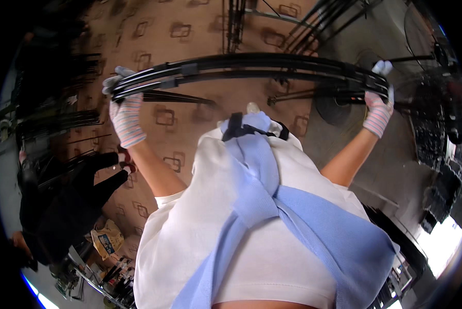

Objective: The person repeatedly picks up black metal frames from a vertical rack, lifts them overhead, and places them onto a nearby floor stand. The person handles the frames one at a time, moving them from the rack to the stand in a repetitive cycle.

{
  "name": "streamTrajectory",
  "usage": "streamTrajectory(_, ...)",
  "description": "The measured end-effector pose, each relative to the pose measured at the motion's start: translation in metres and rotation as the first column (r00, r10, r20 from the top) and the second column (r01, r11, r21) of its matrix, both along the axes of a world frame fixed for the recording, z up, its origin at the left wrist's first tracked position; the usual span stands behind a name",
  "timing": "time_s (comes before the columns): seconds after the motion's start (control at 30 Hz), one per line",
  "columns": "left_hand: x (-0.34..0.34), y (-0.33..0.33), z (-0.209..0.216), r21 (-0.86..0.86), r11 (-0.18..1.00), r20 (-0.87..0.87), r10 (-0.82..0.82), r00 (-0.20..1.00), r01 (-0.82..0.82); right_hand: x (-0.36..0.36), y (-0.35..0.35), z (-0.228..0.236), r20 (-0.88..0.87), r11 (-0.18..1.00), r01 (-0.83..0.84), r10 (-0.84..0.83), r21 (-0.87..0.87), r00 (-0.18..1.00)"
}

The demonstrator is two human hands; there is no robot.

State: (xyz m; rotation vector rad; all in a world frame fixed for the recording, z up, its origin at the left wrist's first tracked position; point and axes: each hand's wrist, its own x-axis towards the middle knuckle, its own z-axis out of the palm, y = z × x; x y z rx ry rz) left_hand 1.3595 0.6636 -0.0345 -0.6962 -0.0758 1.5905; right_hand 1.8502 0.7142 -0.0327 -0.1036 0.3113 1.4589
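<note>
Across the front of me runs a bundle of long black rods (272, 64), bowed by the lens, with dark bands or sleeves around it near both ends. Its left end is gripped by my left hand (125, 109), which wears a pale knitted glove with a pink-striped cuff. At the other end, my right hand (379, 103), gloved the same way, is closed around the bundle. Both arms reach forward and apart, holding the rods off the floor. Some fingertips show above the rods; the rest are hidden behind them.
More dark rods (313, 26) stand or lie at the far side, and others are stacked at the left (82, 67). A person in dark clothes (61, 195) is at the left. Below them sits a yellowish printed bag (107, 239). Dark stacked material (439, 190) stands right.
</note>
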Motion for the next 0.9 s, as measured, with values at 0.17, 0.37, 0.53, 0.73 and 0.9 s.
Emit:
streamTrajectory(0.17, 0.001, -0.002, 0.007, 0.023, 1.0, -0.072, 0.005, 0.997, -0.003, 0.027, 0.007, -0.022, 0.048, 0.996, -0.051, 0.048, 0.07, 0.998)
streamTrajectory(0.37, 0.007, -0.002, 0.008, 0.052, 0.998, -0.067, 0.027, 0.997, -0.024, 0.012, 0.006, -0.011, 0.025, 0.999, 0.05, -0.049, -0.018, 0.998)
streamTrajectory(0.53, -0.005, 0.0, -0.005, 0.033, 0.996, 0.09, 0.083, 0.993, -0.086, 0.017, 0.006, -0.016, 0.007, 1.0, -0.003, 0.003, 0.018, 1.0)
streamTrajectory(0.73, 0.0, 0.004, 0.0, 0.063, 0.994, 0.027, 0.083, 0.996, -0.085, 0.018, 0.006, -0.019, 0.042, 0.998, 0.018, -0.021, 0.067, 0.999)
streamTrajectory(0.9, 0.001, 0.003, -0.003, 0.059, 0.989, -0.035, 0.137, 0.99, -0.135, 0.009, 0.004, -0.01, 0.031, 0.998, 0.056, -0.056, 0.002, 0.998)
